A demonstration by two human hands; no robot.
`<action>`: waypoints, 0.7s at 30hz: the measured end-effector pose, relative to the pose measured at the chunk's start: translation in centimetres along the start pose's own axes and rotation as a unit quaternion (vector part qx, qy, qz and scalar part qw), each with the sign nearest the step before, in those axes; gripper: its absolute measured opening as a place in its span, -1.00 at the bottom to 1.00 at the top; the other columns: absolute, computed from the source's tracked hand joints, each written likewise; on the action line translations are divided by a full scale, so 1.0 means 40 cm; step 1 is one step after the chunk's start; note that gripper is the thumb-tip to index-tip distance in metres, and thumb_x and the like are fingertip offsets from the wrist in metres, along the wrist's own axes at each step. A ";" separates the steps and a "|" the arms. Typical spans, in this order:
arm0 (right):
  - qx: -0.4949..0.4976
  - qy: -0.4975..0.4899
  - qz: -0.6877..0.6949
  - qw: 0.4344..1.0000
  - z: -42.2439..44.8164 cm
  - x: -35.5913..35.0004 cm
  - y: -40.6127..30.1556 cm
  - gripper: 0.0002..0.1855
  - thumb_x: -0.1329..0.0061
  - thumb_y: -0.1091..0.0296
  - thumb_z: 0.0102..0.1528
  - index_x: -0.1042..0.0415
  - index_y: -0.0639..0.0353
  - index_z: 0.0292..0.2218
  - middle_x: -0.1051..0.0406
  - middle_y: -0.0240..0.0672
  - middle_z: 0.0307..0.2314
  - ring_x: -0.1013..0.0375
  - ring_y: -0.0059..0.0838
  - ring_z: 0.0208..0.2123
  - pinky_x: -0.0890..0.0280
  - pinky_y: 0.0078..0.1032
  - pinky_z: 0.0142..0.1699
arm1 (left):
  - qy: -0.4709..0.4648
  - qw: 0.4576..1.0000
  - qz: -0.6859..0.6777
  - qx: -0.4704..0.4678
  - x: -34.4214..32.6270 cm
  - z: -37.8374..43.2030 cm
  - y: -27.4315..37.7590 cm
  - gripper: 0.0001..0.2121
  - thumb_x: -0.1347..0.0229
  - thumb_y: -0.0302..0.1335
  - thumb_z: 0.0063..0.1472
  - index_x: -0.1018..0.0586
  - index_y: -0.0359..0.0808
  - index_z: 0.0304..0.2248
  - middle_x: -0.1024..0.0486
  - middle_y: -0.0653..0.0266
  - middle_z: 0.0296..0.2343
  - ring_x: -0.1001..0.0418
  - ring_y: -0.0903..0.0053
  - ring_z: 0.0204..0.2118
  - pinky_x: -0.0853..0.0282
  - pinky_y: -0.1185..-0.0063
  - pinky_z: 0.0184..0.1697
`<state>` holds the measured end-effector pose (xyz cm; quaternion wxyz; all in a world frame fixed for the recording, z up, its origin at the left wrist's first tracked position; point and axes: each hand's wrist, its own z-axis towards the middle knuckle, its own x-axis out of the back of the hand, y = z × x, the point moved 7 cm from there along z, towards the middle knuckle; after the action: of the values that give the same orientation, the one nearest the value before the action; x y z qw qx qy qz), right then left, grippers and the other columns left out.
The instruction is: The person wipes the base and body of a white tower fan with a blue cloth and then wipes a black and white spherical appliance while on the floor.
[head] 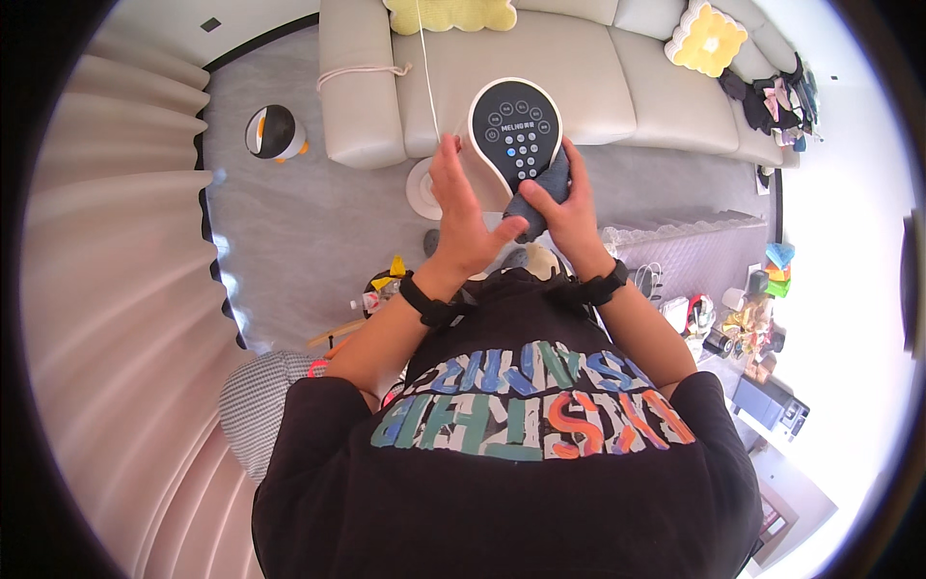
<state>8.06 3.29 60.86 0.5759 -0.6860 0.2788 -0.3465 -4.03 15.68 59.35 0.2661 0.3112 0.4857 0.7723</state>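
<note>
A white tower-like appliance (470,155) with a black touch panel (517,119) stands upright before me on a round white base (424,189). One of the round keys on the panel is lit blue. My right hand (571,199) grips a dark grey cloth (542,199), which rests against the appliance's right edge and covers the lower tip of the panel. My left hand (463,210) is at the appliance's left side, fingers extended and thumb spread toward the cloth. Whether its fingertips touch the casing, I cannot tell. A thin white cord (425,65) runs up from near my left fingertips.
Behind the appliance is a beige sofa (506,72) with yellow cushions (707,40) and piled clothes. A black-and-white bin-like object (275,134) stands on the grey floor, left. At right are a quilted purple cover (687,253) and assorted items; a checked seat (260,405) is lower left.
</note>
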 end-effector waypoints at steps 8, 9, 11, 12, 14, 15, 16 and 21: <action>-0.039 0.091 0.173 0.980 0.191 0.149 -0.019 -0.58 0.13 0.05 0.36 -0.42 0.28 -0.05 -0.51 -0.32 -0.22 -0.53 -0.52 -0.25 -0.44 -0.52 -0.14 | -0.018 0.999 0.027 -0.026 0.029 0.070 0.024 0.30 -0.25 0.26 -0.05 0.23 -0.49 0.32 0.11 -0.22 0.28 0.03 -0.03 0.31 0.11 0.18 0.33; -0.051 0.054 0.209 0.975 0.225 0.137 -0.048 -0.54 0.16 0.03 0.37 -0.40 0.29 0.00 -0.50 -0.30 -0.18 -0.52 -0.51 -0.20 -0.43 -0.51 -0.10 | -0.025 0.997 0.062 -0.043 0.029 0.066 0.034 0.31 -0.27 0.26 -0.07 0.23 -0.49 0.32 0.13 -0.22 0.29 0.05 -0.04 0.32 0.11 0.18 0.33; -0.027 -0.045 0.172 0.984 0.297 0.081 -0.095 -0.50 0.15 0.02 0.36 -0.34 0.28 0.10 -0.48 -0.29 -0.12 -0.49 -0.50 -0.13 -0.39 -0.49 -0.01 | -0.052 0.995 0.071 -0.048 0.027 0.066 0.051 0.39 -0.36 0.23 -0.18 0.25 -0.46 0.33 0.17 -0.23 0.30 0.12 -0.06 0.35 0.15 0.17 0.36; -0.015 -0.095 0.152 0.984 0.323 0.047 -0.117 -0.47 0.14 0.02 0.35 -0.31 0.27 0.15 -0.46 -0.28 -0.08 -0.48 -0.49 -0.09 -0.37 -0.48 0.03 | -0.057 0.995 0.066 -0.053 0.024 0.069 0.057 0.38 -0.35 0.24 -0.18 0.24 -0.46 0.33 0.18 -0.25 0.31 0.12 -0.10 0.34 0.16 0.15 0.35; 0.042 -0.254 -0.042 0.965 0.322 -0.039 -0.145 -0.39 -0.02 0.09 0.26 -0.26 0.16 0.23 -0.43 -0.27 -0.02 -0.44 -0.49 -0.04 -0.33 -0.50 0.09 | -0.062 0.995 0.052 -0.054 0.016 0.073 0.071 0.31 -0.27 0.26 -0.08 0.22 -0.45 0.33 0.12 -0.27 0.29 0.09 -0.15 0.32 0.17 0.11 0.35; 0.106 -0.316 -0.155 0.930 0.316 -0.089 -0.157 -0.36 -0.02 0.11 0.25 -0.23 0.21 0.24 -0.42 -0.27 0.01 -0.42 -0.51 0.00 -0.30 -0.51 0.14 | -0.055 0.998 0.028 -0.016 0.017 0.071 0.051 0.28 -0.24 0.27 -0.05 0.20 -0.46 0.33 0.09 -0.25 0.27 0.07 -0.12 0.31 0.17 0.13 0.35; 0.071 -0.367 -0.129 0.919 0.320 -0.118 -0.156 -0.36 -0.04 0.11 0.24 -0.24 0.22 0.24 -0.42 -0.27 0.01 -0.42 -0.50 0.01 -0.30 -0.50 0.14 | -0.045 0.999 0.006 0.025 0.022 0.059 0.024 0.24 -0.20 0.27 -0.01 0.19 -0.46 0.33 0.06 -0.24 0.26 0.05 -0.10 0.31 0.17 0.14 0.35; -0.163 -0.534 0.085 0.825 0.351 -0.160 -0.081 -0.34 -0.07 0.10 0.21 -0.26 0.24 0.22 -0.43 -0.26 0.01 -0.41 -0.45 0.04 -0.31 -0.45 0.15 | 0.014 0.977 -0.115 0.182 0.048 0.108 0.038 -0.06 0.07 0.17 0.27 0.02 -0.49 0.30 -0.05 -0.08 0.22 -0.03 0.14 0.30 0.10 0.34 0.35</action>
<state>15.32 17.24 61.71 0.5416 -0.8215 0.0378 0.1744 -2.26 18.99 62.61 0.2853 0.2861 0.6539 0.6397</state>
